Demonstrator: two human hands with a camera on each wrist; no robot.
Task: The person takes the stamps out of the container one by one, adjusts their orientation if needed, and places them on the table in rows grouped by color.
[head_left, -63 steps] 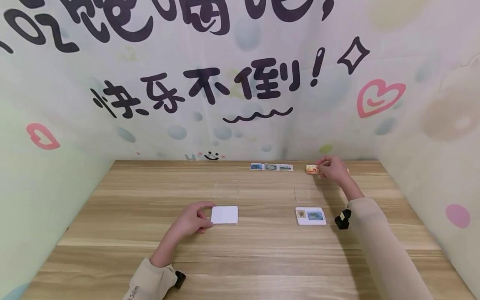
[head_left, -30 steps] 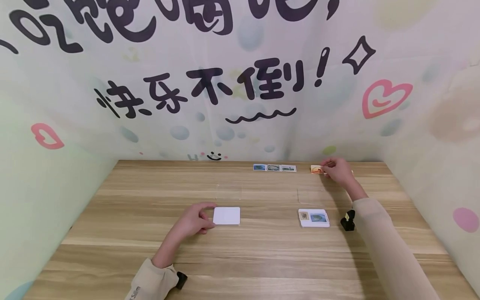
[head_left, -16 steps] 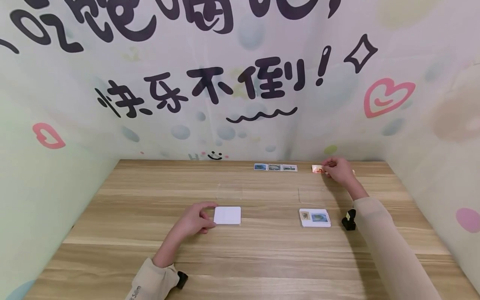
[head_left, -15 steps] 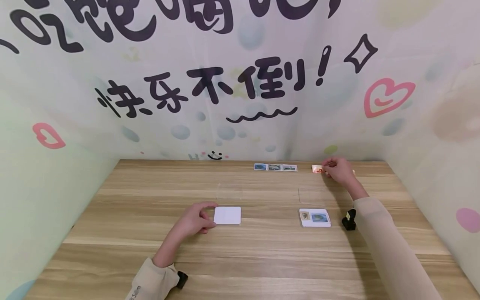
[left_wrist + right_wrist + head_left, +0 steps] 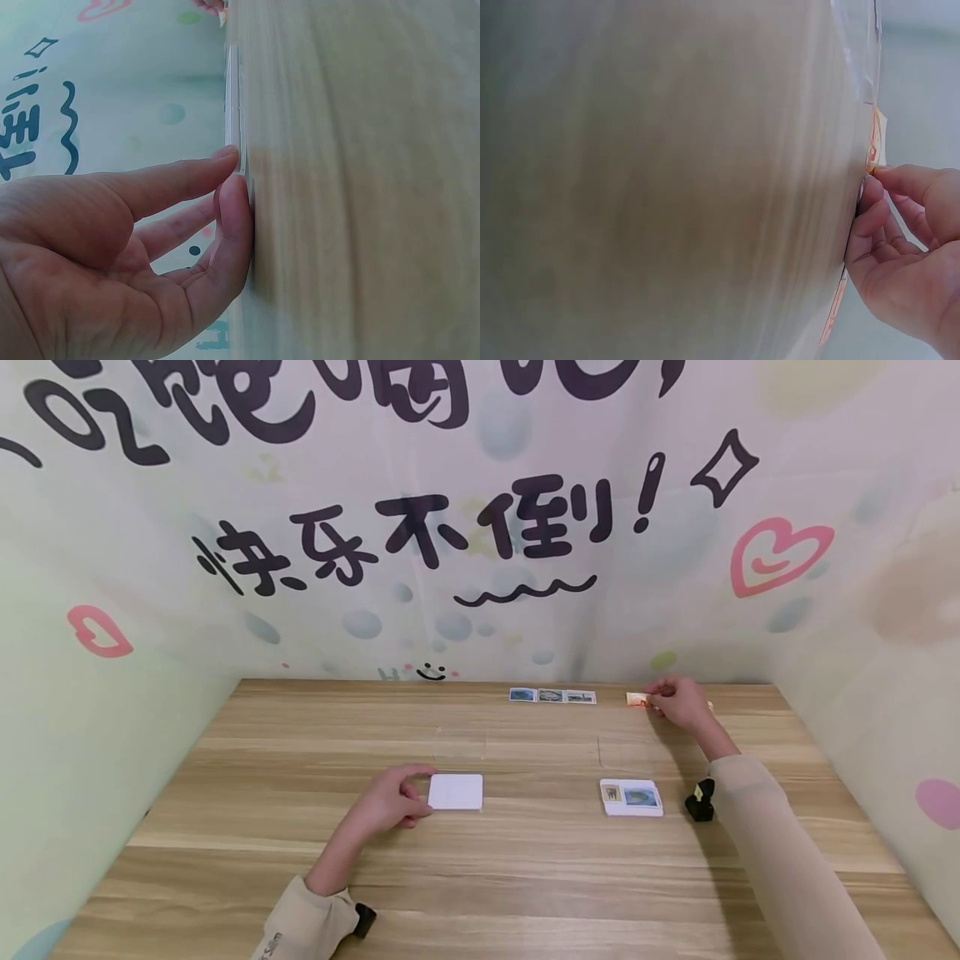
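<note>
My left hand (image 5: 386, 799) holds the left edge of a blank white card (image 5: 456, 792) that lies flat on the table. In the left wrist view its thumb and index finger meet at the card's edge. At the back right my right hand (image 5: 681, 703) pinches an orange stamp-like paper (image 5: 636, 699) between thumb and fingers. The right wrist view shows this orange paper (image 5: 874, 142) standing tilted at the fingertips, close over the table. Another orange piece (image 5: 832, 313) lies below that hand, mostly covered by it in the head view.
Three bluish stamps (image 5: 552, 695) lie in a row at the back edge. A white card (image 5: 632, 811) bearing two stamps lies at the right. Behind the cards are two clear, thin plates, one at left (image 5: 459, 743) and one at right (image 5: 618, 752). A printed cloth wall (image 5: 480, 635) stands behind.
The head view has shifted slightly. The orange paper shows a narrower face than before, tilted in my right fingers. My left hand stays at the white card's edge.
</note>
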